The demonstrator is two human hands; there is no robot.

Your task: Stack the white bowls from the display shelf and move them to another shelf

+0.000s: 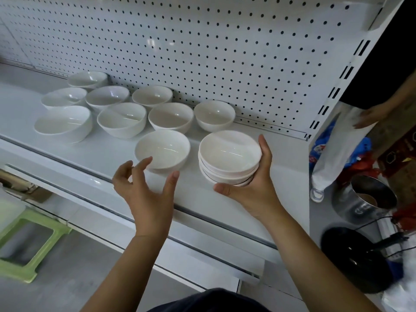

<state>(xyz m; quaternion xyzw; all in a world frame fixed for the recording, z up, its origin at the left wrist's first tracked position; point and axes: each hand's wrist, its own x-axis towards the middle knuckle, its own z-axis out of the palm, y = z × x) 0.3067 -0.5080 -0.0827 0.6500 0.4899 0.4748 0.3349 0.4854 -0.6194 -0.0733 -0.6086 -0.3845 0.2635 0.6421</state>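
My right hand (249, 188) grips a short stack of white bowls (228, 158) from the right and below, just above the white shelf (225, 206). A single white bowl (163, 149) stands to the stack's left near the shelf's front. My left hand (144, 190) hovers open just in front of that bowl, fingers spread, not touching it. Several more white bowls (171, 117) stand in loose rows farther back and to the left, some tilted on their sides.
A white pegboard wall (202, 41) backs the shelf, and an upright slotted post (337, 86) ends it on the right. Another person's hand (371, 115), a steel pot (367, 199), a black pan (353, 260) and bags sit to the right. A green stool (27, 242) stands lower left.
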